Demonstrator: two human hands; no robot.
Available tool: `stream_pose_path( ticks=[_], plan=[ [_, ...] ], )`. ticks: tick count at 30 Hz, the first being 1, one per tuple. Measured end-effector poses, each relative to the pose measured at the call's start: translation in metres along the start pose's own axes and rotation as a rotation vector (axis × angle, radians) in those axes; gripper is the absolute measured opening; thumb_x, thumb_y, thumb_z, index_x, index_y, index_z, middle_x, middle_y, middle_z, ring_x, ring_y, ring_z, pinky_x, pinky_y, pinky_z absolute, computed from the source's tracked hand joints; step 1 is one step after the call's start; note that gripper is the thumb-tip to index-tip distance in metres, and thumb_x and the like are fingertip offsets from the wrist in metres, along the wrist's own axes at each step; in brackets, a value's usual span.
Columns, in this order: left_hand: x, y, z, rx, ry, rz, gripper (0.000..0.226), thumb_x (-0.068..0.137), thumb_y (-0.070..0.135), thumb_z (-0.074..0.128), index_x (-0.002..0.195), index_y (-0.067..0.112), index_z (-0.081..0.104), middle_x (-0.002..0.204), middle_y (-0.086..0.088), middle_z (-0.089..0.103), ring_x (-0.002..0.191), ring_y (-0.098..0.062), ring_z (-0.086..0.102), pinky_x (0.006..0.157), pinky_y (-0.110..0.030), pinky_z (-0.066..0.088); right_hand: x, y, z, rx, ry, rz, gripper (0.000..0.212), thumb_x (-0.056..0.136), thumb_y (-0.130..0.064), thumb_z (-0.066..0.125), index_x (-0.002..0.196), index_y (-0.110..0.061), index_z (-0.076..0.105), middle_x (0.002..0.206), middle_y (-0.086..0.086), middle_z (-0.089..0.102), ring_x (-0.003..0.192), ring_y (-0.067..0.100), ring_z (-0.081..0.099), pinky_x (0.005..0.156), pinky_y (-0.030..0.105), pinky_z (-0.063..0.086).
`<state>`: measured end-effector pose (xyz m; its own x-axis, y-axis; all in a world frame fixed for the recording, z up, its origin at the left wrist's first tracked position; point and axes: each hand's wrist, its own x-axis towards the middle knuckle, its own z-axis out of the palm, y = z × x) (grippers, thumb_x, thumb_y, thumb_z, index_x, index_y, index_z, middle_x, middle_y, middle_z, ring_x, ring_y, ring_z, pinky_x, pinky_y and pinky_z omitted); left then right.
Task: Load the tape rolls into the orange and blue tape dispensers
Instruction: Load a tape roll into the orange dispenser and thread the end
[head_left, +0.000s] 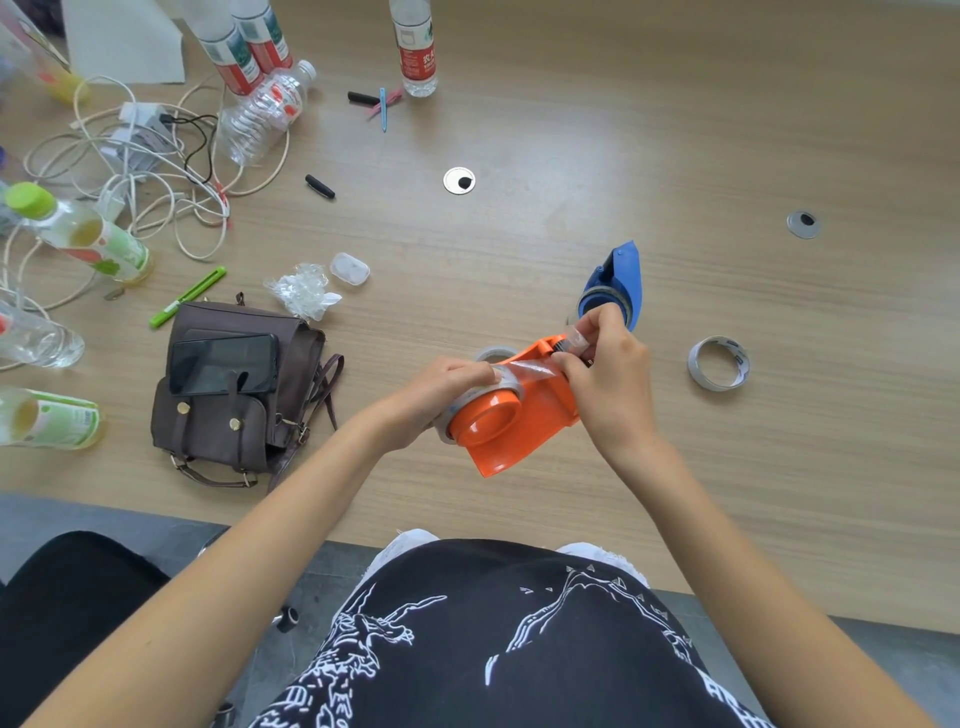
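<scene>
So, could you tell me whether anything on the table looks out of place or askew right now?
A clear water bottle lies on its side on the tangled white cables, while those behind it stand upright. A loose tape roll sits alone right of the hands. The blue dispenser lies beyond the right hand.

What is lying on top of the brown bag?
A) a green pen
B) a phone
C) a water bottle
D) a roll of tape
B: a dark phone lies flat on the brown bag; the green pen lies on the table beside it.
</scene>
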<state>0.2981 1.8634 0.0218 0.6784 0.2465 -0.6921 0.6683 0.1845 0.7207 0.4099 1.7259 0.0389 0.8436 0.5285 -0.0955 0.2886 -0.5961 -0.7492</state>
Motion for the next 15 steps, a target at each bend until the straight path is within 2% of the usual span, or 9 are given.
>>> stream_pose_path(
  ticks=[6,11,15],
  plan=[
    [0.0000,0.0011,0.0036,-0.007,0.033,-0.008,0.018,0.067,0.038,0.056,0.065,0.021,0.061,0.069,-0.004,0.059,0.068,-0.023,0.052,0.057,-0.028,0.036,-0.0030,0.0065,0.0042,0.068,0.059,0.026,0.018,0.082,-0.010,0.064,0.088,-0.014,0.047,0.086,0.006,0.062,0.085,0.026,0.058,0.077,0.042,0.049],
    [0.0018,-0.0001,0.0047,0.021,0.040,0.002,0.018,0.067,0.038,0.056,0.058,0.023,0.059,0.063,0.000,0.058,0.063,-0.020,0.052,0.054,-0.027,0.035,-0.0024,0.0039,0.0037,0.110,0.108,0.026,0.020,0.085,-0.011,0.066,0.089,-0.015,0.047,0.081,-0.004,0.057,0.077,0.015,0.054,0.070,0.024,0.040],
    [0.0014,-0.0003,0.0064,0.013,0.037,-0.002,0.020,0.067,0.039,0.055,0.067,0.020,0.059,0.071,-0.004,0.059,0.068,-0.022,0.053,0.055,-0.027,0.037,-0.0017,0.0069,0.0066,0.083,0.106,0.017,0.017,0.085,-0.010,0.065,0.091,-0.013,0.048,0.087,0.002,0.060,0.083,0.022,0.057,0.075,0.035,0.047]
  ],
)
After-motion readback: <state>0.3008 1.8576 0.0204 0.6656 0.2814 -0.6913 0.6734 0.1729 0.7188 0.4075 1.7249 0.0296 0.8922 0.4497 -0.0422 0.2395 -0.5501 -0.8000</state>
